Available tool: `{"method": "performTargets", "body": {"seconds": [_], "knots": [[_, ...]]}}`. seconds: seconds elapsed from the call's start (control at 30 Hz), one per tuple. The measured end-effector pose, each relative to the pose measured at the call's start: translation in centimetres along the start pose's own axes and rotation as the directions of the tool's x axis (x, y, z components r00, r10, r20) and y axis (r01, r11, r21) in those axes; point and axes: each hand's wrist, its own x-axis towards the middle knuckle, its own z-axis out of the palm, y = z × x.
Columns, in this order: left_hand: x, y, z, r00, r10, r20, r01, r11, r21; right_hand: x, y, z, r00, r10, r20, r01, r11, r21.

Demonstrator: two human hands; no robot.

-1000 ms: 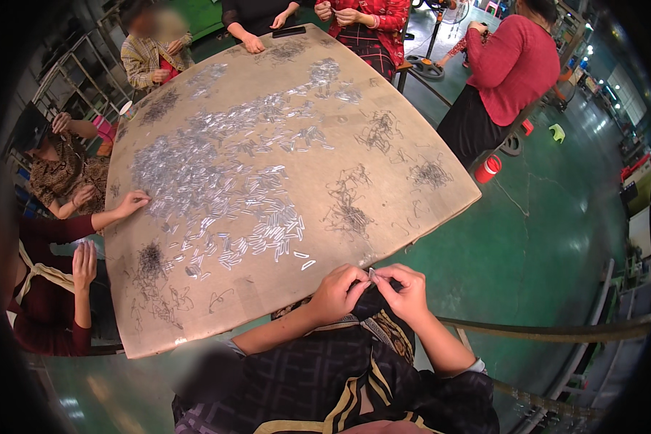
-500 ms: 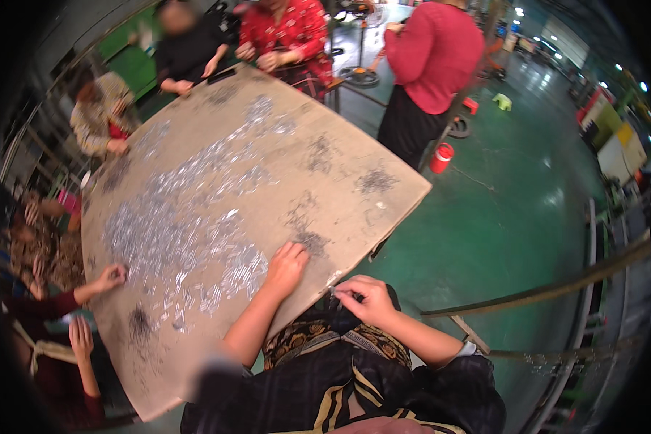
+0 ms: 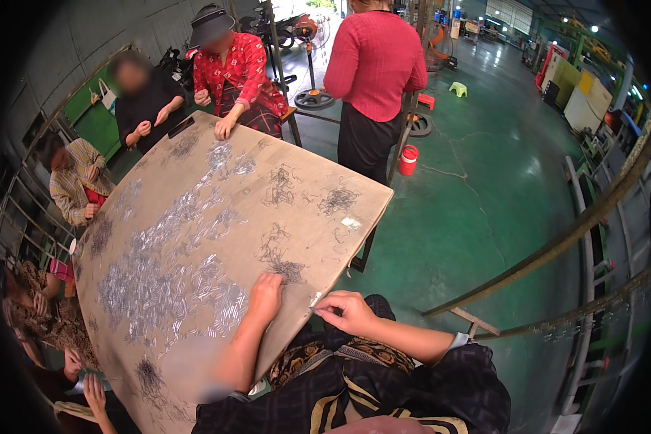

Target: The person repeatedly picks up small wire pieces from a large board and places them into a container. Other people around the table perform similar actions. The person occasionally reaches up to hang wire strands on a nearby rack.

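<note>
Left hand [image 3: 266, 293] has split off from the right since a second ago — now reaching forward, fingers curled down onto a dark wire tangle [image 3: 288, 270] just ahead of it on the brown table [image 3: 195, 217]. Right hand [image 3: 351, 311] is staying at the near edge, pinching a small light piece [image 3: 315, 299] — sorting continuing.

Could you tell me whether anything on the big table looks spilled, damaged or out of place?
Nothing stands out. Shiny metal pieces and dark wire tangles lie loose across the table. The left hand rests by one tangle; the right hand pinches something small at the edge.
</note>
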Motion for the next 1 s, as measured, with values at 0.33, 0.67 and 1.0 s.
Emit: {"method": "performTargets", "body": {"seconds": [0.33,0.67,1.0], "knots": [[-0.9,0.2,-1.1,0.974,-0.225,-0.002,0.225,0.974,-0.036,-0.2,0.3,-0.2,1.000,0.007,-0.016,-0.007,1.000,-0.011],[-1.9,0.4,-1.3,0.932,-0.360,0.042,0.363,0.928,-0.088,0.0,-0.3,-0.4,0.999,0.023,-0.032,-0.024,0.998,-0.052],[-2.2,0.6,-2.4,0.908,-0.419,0.023,0.415,0.888,-0.196,0.0,-0.1,0.2,0.999,0.053,-0.003,-0.053,0.996,-0.071]]}}
